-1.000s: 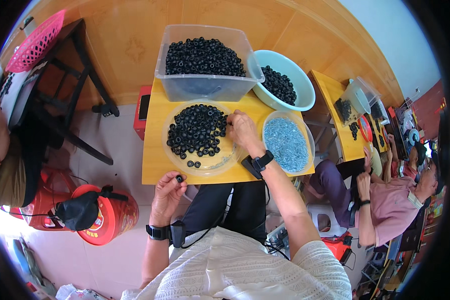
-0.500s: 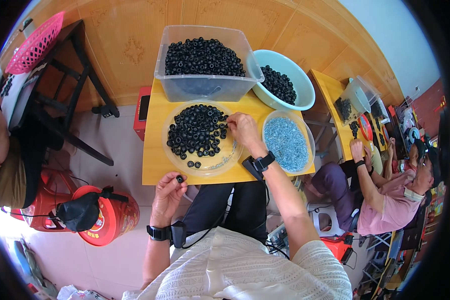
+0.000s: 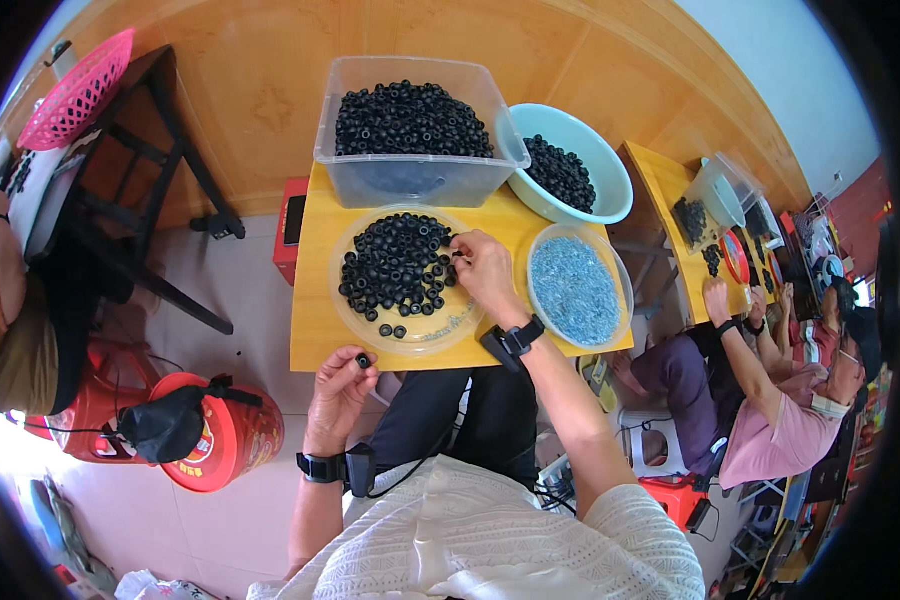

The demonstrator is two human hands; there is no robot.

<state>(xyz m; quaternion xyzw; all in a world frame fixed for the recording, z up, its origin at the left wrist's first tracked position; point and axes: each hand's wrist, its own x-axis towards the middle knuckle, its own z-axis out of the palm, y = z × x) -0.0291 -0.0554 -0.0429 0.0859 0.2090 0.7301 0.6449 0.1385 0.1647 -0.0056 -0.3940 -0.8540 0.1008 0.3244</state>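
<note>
Between the thumb and fingers of my left hand (image 3: 340, 395) is a small black ring-shaped piece (image 3: 363, 361), held just off the near edge of the table. My right hand (image 3: 485, 270) reaches over a round clear plastic tray (image 3: 355, 338). Its fingertips are pinched on a dark piece at the right side of a pile of black ring-shaped pieces (image 3: 395, 265). A few small clear bits (image 3: 452, 326) lie along the tray's near right rim. Beside my right wrist stands a clear round container of small light-blue, glassy bits (image 3: 572, 290).
At the back of the yellow table (image 3: 310, 290) are a clear plastic bin (image 3: 390, 185) and a pale blue basin (image 3: 612, 185), both holding black pieces. Red buckets (image 3: 240, 440) stand at left. A person in pink (image 3: 790, 430) works at right; another person's arm (image 3: 5, 265) shows far left.
The whole view has shifted slightly. My left hand still holds its black piece, and my right hand stays at the pile's right edge with little movement.
</note>
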